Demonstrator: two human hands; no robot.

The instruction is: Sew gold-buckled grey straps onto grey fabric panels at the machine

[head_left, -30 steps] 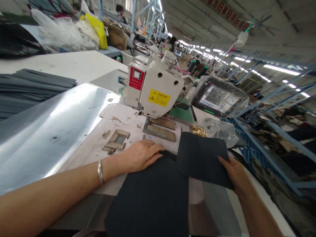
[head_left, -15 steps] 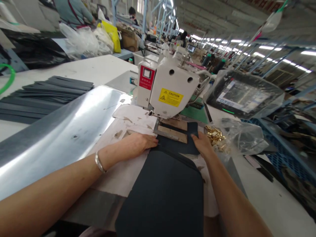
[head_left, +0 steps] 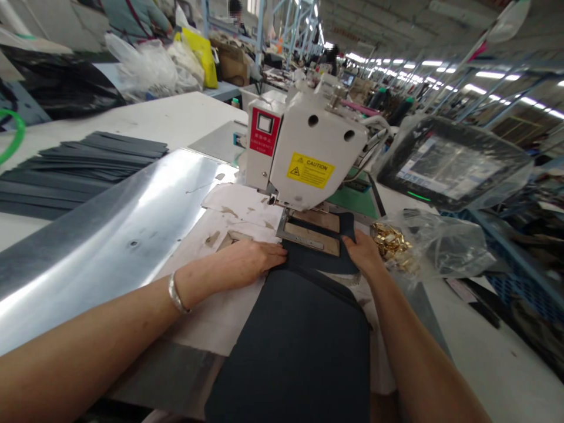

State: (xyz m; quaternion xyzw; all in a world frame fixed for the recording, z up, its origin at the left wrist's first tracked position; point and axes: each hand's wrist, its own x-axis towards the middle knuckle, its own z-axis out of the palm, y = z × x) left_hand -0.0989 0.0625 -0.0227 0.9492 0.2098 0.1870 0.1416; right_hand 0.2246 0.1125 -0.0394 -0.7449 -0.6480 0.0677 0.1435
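Note:
A long dark blue-grey leather-like panel [head_left: 299, 335] runs from beneath the sewing machine [head_left: 315, 158] toward my body, folded or layered near its middle. The machine's metal clamp frame [head_left: 304, 241] presses down on its far end. My left hand [head_left: 253, 261] lies flat, with outstretched fingertips on the panel's left edge beside the clamp. A silver bangle [head_left: 175, 292] circles that wrist. On the right edge, my right hand [head_left: 363, 252] holds the panel with its thumb on top; the other fingers are partly hidden. Worn white sheeting [head_left: 211, 317] lies beneath the work.
Dark strips [head_left: 88, 167] lie stacked at the left, past a shiny metal plate [head_left: 132, 229]. At the right are gold-coloured metal pieces [head_left: 392, 244] in a clear plastic bag [head_left: 445, 247], and a plastic-wrapped control screen [head_left: 453, 161]. Another person [head_left: 136, 20] is at the back left.
The view has shifted slightly, so the machine and screen appear a little farther right. Both hands keep their places on the panel, and the clamp still rests on it.

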